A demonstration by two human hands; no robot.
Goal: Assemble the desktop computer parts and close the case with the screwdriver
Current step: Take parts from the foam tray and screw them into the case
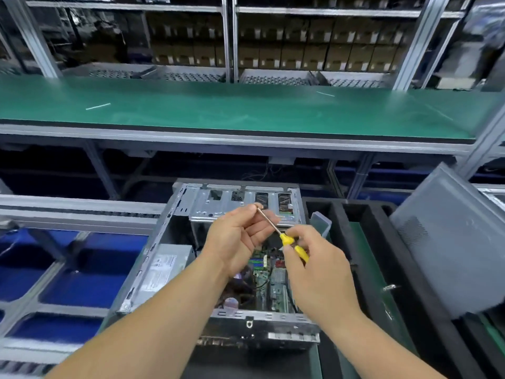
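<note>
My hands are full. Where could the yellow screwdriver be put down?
The long green shelf behind the open computer case is mostly bare. The case is crowded with parts, and the gray side panel leans at its right.

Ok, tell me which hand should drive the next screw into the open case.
Right. The right hand already grips the screwdriver by its yellow handle above the case; the left hand only pinches the shaft's tip.

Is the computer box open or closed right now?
Open. The computer case has no side cover on, so its motherboard shows inside. A grey panel, probably its cover, leans at the right.
</note>
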